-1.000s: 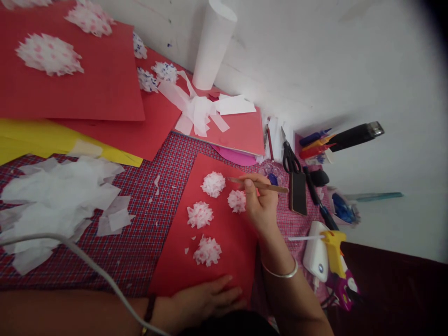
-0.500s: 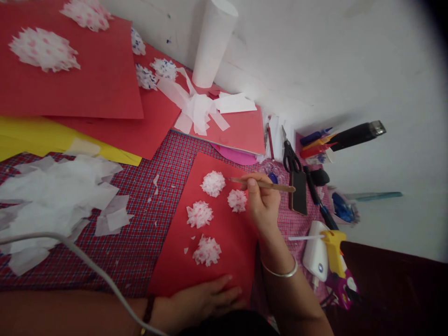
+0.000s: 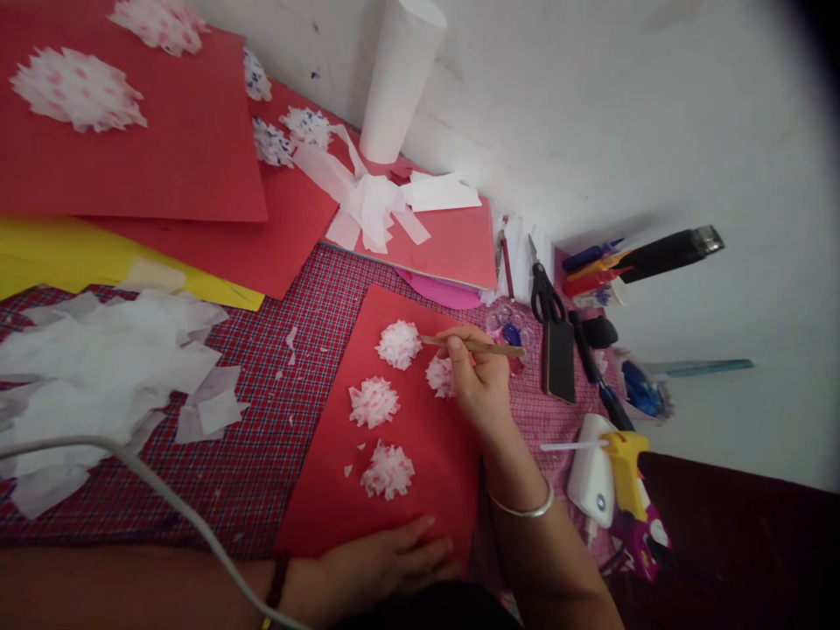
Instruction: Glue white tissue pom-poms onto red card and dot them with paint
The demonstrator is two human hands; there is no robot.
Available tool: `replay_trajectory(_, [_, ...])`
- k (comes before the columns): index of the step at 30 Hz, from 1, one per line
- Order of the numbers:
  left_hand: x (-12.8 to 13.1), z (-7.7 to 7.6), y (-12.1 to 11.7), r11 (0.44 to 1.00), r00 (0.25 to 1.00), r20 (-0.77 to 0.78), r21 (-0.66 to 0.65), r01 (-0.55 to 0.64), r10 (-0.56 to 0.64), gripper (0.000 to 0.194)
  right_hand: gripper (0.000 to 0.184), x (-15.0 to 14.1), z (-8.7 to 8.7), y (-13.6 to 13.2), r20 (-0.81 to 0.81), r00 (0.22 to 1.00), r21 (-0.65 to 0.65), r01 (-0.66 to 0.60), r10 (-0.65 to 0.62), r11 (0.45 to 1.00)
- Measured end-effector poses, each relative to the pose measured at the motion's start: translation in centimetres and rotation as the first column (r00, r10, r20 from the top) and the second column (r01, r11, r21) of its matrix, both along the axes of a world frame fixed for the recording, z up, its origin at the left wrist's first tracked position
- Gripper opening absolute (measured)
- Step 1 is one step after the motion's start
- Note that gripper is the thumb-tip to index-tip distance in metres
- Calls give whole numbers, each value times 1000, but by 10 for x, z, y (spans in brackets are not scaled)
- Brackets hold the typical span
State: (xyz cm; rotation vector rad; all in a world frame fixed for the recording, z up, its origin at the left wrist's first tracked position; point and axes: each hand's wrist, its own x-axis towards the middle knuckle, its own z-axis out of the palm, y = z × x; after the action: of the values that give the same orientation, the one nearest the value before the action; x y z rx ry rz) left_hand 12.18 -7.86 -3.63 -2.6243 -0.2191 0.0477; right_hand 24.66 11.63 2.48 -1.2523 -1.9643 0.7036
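Observation:
Pinched in my right hand point(image 3: 478, 381) is a slim paintbrush point(image 3: 502, 349) with a wooden handle. Its tip meets the right edge of the top white-and-pink tissue paper flower point(image 3: 399, 344). Beside my fingers, a second tissue flower point(image 3: 440, 376) is partly covered. Lower on the red sheet point(image 3: 430, 442) sit another ruffled flower point(image 3: 374, 402) and a bottom one point(image 3: 388, 470), both tinged pink. My left hand point(image 3: 374, 560) lies flat on the sheet's near edge, fingers stretched out and holding nothing.
A clear palette point(image 3: 508, 328) with blue paint stands near scissors point(image 3: 546, 293) and a phone point(image 3: 560, 363). Tissue pieces point(image 3: 98, 367) pile up at left, crossed by a grey cable point(image 3: 164, 490). A white paper roll point(image 3: 402, 83) stands by the wall; a yellow glue gun point(image 3: 628, 468) is at right.
My right hand has shifted left with the paintbrush, bringing the tip from beside the top flower to its edge. The left hand stays where it was.

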Motion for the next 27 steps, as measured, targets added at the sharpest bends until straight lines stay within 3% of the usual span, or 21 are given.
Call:
replay_trajectory(6, [1,-12,-5,989,981,176,-136,-57,80,57,22,2,-4,0,-63,996,45,67,-65,997])
replay_trajectory(13, [2,-15,-7,996,986,148,-67,-64,73,60,21,0,-5,1,-21,1000,-33,-20,19,999])
replay_trajectory(19, [2,-14,-7,998,993,102,-30,-51,54,65,21,0,-5,0,-53,998,25,40,-39,999])
replay_trajectory(27, [2,-8,-4,1000,1000,3,8,-4,4,71,21,-2,-8,-1,-1,996,4,-90,90,996])
